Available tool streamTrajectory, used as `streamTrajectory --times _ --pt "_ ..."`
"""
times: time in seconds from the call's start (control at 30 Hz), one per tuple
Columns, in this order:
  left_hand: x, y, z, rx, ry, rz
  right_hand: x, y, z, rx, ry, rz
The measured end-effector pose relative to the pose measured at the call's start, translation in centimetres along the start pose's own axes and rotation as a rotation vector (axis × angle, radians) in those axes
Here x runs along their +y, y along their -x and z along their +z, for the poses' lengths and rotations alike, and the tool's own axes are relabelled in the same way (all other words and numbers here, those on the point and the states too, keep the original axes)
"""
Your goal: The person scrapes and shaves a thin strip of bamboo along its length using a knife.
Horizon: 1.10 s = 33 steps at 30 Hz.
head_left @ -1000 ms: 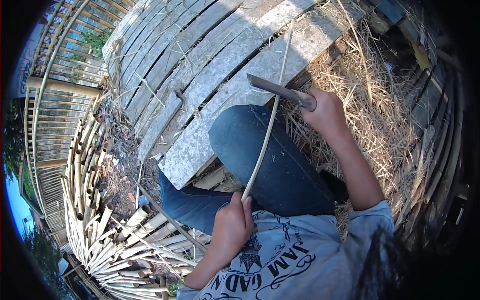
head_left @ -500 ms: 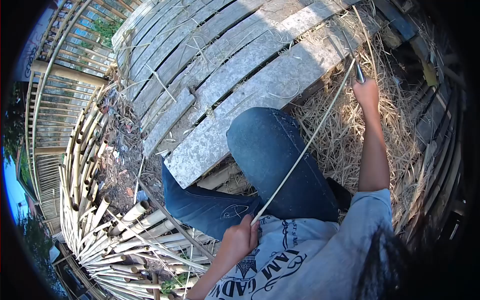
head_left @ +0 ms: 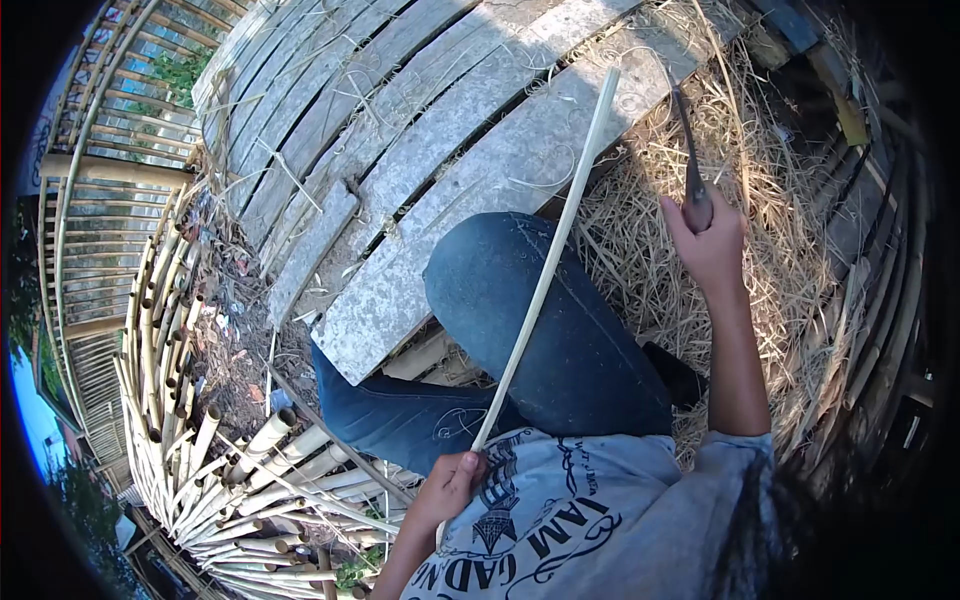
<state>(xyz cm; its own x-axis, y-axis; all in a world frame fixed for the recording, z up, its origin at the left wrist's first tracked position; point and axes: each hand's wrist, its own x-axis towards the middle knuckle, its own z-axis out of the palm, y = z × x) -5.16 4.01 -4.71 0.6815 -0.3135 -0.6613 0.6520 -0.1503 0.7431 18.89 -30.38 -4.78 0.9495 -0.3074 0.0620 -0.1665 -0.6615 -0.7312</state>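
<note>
My left hand (head_left: pixel 450 487) is closed around the lower end of a long, pale bamboo strip (head_left: pixel 548 268), close to my shirt. The strip slants up across my raised knee, and its far end is over the wooden planks (head_left: pixel 480 180). On the right, my right hand (head_left: pixel 712 245) grips the handle of a knife (head_left: pixel 689 145). Its dark, narrow blade points away from me, toward the plank edge. A gap separates the blade from the strip.
Thin curled shavings (head_left: pixel 640 270) cover the ground below my right arm and lie scattered on the planks. Cut bamboo poles (head_left: pixel 270 430) are piled at the lower left. A bamboo fence (head_left: pixel 120 170) stands behind them. A short loose board (head_left: pixel 315 250) lies across the planks.
The strip's far end has swung left, away from the knife, which was against it before. My right hand has come nearer to me with the knife; my left hand has shifted slightly left.
</note>
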Motion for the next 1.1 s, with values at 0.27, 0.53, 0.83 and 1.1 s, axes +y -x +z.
streamTrajectory --times 0.27,0.53,0.83,1.1 --pt "1.4 0.1 0.8 -0.046 0.040 -0.011 -5.6 4.5 0.6 -0.592 0.266 -0.567" --pt "0.9 1.6 2.7 0.162 -0.076 -0.036 -5.4 1.3 2.0 -0.414 0.429 -0.602" --pt "-1.5 5.3 1.5 0.223 -0.123 -0.087 0.1 -8.4 -0.9 0.087 0.200 -0.026" --pt "-0.7 3.8 0.0 0.100 -0.121 -0.119 -4.3 2.6 -0.8 -0.180 0.071 -0.249"
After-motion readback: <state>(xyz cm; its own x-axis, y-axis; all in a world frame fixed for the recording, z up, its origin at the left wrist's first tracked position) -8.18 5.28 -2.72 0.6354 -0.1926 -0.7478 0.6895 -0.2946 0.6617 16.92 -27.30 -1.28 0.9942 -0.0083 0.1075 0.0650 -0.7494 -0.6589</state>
